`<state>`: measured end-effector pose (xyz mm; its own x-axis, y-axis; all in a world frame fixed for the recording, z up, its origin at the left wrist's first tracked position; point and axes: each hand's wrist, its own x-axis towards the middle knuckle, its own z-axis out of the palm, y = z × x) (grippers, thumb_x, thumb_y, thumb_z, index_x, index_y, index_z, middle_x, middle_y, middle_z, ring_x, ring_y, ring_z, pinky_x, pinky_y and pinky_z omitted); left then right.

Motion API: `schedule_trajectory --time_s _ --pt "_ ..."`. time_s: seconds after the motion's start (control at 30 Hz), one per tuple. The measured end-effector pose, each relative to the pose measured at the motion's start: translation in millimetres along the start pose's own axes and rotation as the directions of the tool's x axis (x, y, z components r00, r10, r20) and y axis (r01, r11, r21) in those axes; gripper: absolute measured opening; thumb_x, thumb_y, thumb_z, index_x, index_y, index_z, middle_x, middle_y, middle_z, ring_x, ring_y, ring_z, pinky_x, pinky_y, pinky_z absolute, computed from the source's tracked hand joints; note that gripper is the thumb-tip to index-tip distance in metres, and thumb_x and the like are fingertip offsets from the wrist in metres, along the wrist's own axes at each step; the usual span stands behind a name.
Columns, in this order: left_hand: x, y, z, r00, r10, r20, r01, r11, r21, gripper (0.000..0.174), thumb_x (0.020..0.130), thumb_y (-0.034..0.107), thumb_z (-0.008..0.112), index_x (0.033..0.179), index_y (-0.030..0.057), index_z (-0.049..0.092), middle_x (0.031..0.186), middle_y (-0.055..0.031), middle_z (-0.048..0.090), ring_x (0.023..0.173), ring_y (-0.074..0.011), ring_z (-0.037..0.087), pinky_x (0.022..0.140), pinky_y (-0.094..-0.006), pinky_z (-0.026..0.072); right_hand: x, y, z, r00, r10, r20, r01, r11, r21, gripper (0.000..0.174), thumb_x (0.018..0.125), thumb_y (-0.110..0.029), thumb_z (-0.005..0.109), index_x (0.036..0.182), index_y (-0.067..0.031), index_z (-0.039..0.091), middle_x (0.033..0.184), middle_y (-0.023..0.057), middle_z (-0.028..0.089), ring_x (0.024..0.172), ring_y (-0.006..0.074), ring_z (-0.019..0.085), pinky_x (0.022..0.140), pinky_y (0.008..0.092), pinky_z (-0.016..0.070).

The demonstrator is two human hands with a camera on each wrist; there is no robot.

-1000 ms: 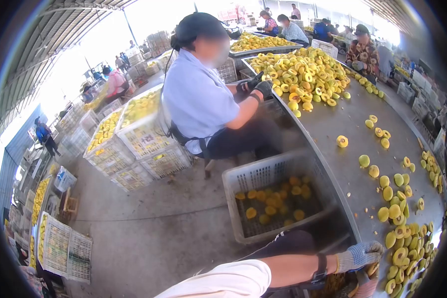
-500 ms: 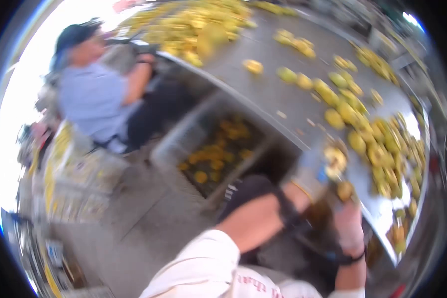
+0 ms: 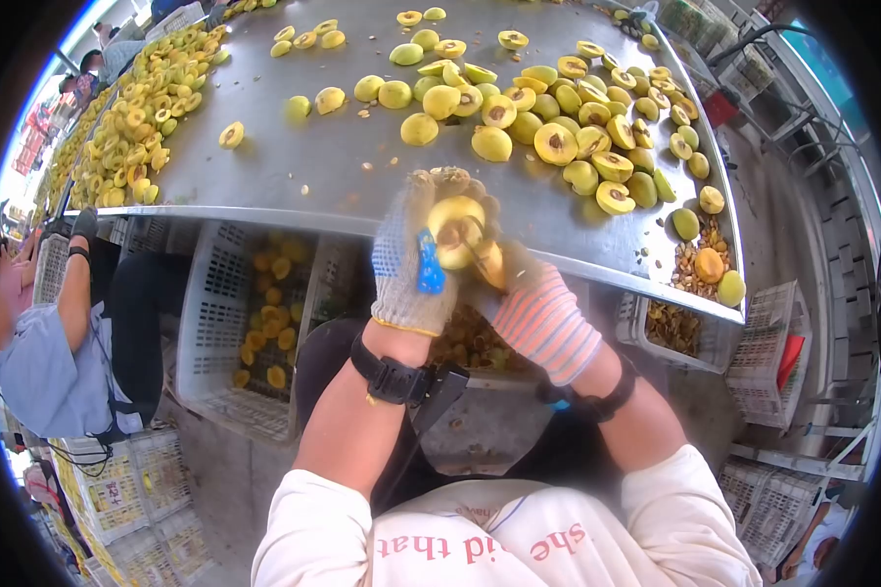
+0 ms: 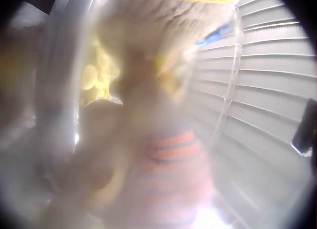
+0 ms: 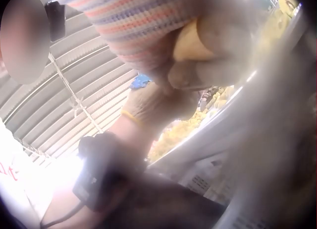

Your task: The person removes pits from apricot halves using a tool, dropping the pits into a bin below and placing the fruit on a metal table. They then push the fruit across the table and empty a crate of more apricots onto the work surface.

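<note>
Head view: the left hand [image 3: 409, 269] grips a halved fruit [image 3: 455, 220]. The right hand [image 3: 550, 318] holds a fruit piece [image 3: 490, 262] just beside it. Loose fruit [image 3: 555, 144] lies beyond both hands on the tabletop [image 3: 284, 122].

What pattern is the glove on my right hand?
The glove has reddish and bluish stripes, clearest in the right wrist view.

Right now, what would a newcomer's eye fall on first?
Probably the gloved hands: the left hand, with its blue patch, grips a cut fruit, and the striped right hand holds a piece beside it. Beyond them, yellow halves lie strewn across the metal table. Below it, to the left, a crate holds more fruit.
</note>
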<state>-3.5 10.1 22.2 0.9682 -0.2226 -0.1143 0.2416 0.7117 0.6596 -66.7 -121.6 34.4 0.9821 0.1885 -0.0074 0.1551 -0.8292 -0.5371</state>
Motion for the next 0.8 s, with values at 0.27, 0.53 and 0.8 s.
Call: schedule_trajectory --time_s 0.27,0.53,0.8 --pt "-1 -9 -6 0.981 0.192 0.000 -0.181 0.925 0.335 0.033 0.100 0.031 0.054 0.112 0.0015 0.063 0.098 -0.0124 0.068 0.088 -0.0227 0.067 0.075 -0.0340 0.0569 4 0 11 0.982 -0.115 0.152 0.139 0.978 -0.157 0.033 0.091 -0.016 0.056 0.122 -0.0049 0.060 0.115 0.0137 0.060 0.106 0.0302 0.059 0.089 0.0346 0.0496" --pt "-16 -3 5 0.960 0.277 0.034 -0.272 0.899 0.344 0.018 0.097 0.014 0.059 0.107 0.0004 0.066 0.094 -0.0065 0.068 0.083 -0.0138 0.064 0.068 -0.0269 0.0516 4 -8 13 0.988 -0.099 0.115 0.106 0.993 -0.060 0.026 0.089 -0.010 0.055 0.115 -0.0045 0.060 0.109 0.0127 0.064 0.106 0.0283 0.059 0.091 0.0344 0.0483" --pt "-18 -11 -6 0.814 0.537 0.221 -0.545 0.575 0.610 0.015 0.093 0.009 0.065 0.107 0.0023 0.063 0.099 -0.0055 0.066 0.092 -0.0117 0.062 0.082 -0.0264 0.0523 12 27 55 0.998 0.021 0.061 -0.061 0.600 0.798 0.032 0.093 -0.007 0.054 0.125 -0.0031 0.055 0.121 0.0091 0.064 0.113 0.0222 0.059 0.099 0.0335 0.0458"
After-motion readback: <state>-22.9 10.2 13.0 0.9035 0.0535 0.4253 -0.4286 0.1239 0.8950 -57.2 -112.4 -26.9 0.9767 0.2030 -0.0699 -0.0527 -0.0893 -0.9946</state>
